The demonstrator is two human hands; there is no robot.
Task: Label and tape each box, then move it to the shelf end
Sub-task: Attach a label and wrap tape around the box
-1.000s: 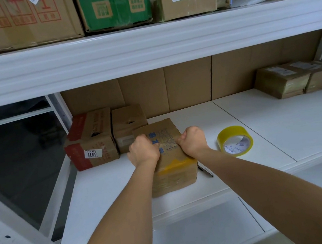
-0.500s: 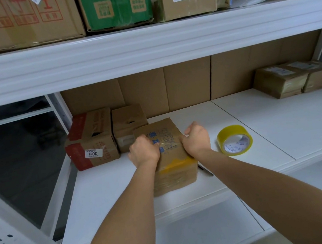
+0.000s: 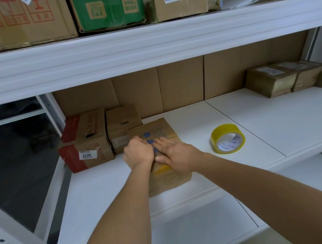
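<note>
A small brown cardboard box [image 3: 157, 127] with blue print on its top sits on the white shelf board [image 3: 193, 121]. Yellowish tape [image 3: 162, 168] runs over its near edge and front. My left hand [image 3: 138, 152] rests on the top at the box's left edge. My right hand [image 3: 176, 153] lies flat on the top beside it, fingers straight and pointing left. The two hands almost touch. A roll of yellow tape [image 3: 227, 138] stands on the shelf to the right of the box, apart from both hands.
Two boxes stand at the shelf's left end: a red-and-brown one [image 3: 85, 141] with a white label and a smaller brown one [image 3: 123, 121]. Three taped parcels [image 3: 273, 80] sit at the far right. The upper shelf [image 3: 143, 40] overhangs, loaded with cartons.
My right hand has left the box's right edge, flattened out and slid left across the top toward my left hand. The box and the tape roll have stayed put.
</note>
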